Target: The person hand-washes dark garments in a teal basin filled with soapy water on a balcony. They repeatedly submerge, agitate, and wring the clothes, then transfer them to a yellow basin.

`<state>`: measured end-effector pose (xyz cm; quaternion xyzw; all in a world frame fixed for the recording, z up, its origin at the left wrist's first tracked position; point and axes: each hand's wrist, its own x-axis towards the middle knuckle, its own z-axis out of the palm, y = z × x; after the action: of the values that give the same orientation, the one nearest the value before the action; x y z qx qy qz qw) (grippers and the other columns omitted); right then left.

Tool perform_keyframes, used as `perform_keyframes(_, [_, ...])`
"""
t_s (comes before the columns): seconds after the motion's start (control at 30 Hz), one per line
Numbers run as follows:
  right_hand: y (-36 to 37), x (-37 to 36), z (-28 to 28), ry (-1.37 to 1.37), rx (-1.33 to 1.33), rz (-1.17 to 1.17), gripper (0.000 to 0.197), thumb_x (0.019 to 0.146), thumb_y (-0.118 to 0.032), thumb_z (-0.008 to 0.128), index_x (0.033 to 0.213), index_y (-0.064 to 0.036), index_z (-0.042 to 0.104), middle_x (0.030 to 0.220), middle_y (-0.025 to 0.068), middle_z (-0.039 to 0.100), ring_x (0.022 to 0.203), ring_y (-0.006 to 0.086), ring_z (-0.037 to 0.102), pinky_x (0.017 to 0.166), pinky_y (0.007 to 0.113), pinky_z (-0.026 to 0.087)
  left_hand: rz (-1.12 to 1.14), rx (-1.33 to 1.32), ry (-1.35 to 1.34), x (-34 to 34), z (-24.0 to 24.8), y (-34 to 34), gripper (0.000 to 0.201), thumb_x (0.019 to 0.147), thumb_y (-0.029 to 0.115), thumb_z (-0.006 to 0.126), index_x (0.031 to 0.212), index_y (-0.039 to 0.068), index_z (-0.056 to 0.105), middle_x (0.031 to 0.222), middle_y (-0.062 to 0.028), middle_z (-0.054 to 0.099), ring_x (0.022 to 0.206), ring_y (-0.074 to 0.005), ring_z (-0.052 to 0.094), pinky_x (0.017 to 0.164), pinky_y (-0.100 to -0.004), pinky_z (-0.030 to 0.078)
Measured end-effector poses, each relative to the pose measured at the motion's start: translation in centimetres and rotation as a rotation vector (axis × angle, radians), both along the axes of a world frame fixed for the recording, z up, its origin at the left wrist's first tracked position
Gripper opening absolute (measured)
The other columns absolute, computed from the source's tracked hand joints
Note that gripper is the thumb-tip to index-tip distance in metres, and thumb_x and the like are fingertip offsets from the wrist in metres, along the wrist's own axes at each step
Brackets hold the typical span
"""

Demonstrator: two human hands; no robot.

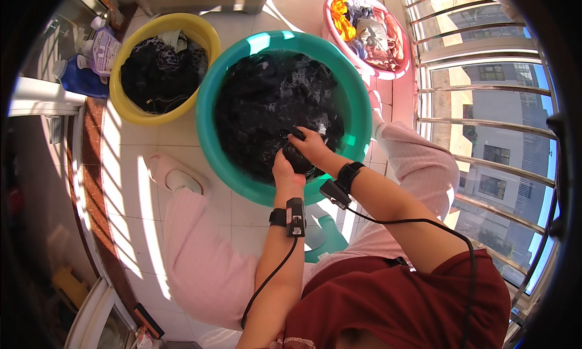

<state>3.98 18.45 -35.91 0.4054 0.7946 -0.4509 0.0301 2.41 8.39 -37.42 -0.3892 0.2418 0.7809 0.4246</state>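
Note:
A large green tub [206, 130] stands on the floor in front of me, full of dark wet laundry [260, 94] in sudsy water. Over its near side, both of my hands grip a bunched piece of wet black cloth [298, 160]. My left hand [287, 169] is closed on the cloth's near left side, its fingers partly hidden by the fabric. From the right, my right hand [311, 147] pinches the same cloth, a small fold poking up past its fingers. What kind of garment it is I cannot tell.
Left of the tub sits a yellow basin [213, 40] of dark clothes, beside a blue bottle [82, 76] and a white-and-purple jug [104, 53]. A pink basket [334, 30] of coloured clothes is at the far right, near the barred window [485, 127]. My legs flank the tub.

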Motion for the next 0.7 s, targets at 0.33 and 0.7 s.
perform_keyframes(0.33, [-0.4,6.5,-7.7,0.024,-0.069,0.317,0.041,0.088,-0.024,0.066,0.122,-0.0071,0.05,0.114,0.0133,0.047,0.103,0.033,0.053,0.085,0.04,0.047,0.0,-0.426,-0.125,-0.8,-4.3,-2.1,0.077,0.083,0.034,0.073,0.137,0.0,0.029,0.132,-0.014,0.048,0.114,-0.0239,0.053,0.093,-0.0376,0.047])
perform_keyframes(0.7, [-1.1,3.0,-8.8,-0.226,-0.318,-0.216,0.039,0.085,-0.027,0.068,0.11,0.0025,0.058,0.087,0.0127,0.065,0.078,0.0187,0.061,0.07,0.033,0.048,-0.129,-0.325,-0.165,-0.7,-6.6,-1.7,0.069,0.081,0.045,0.073,0.127,0.002,0.046,0.123,-0.0086,0.055,0.105,-0.0221,0.058,0.088,-0.0366,0.049])
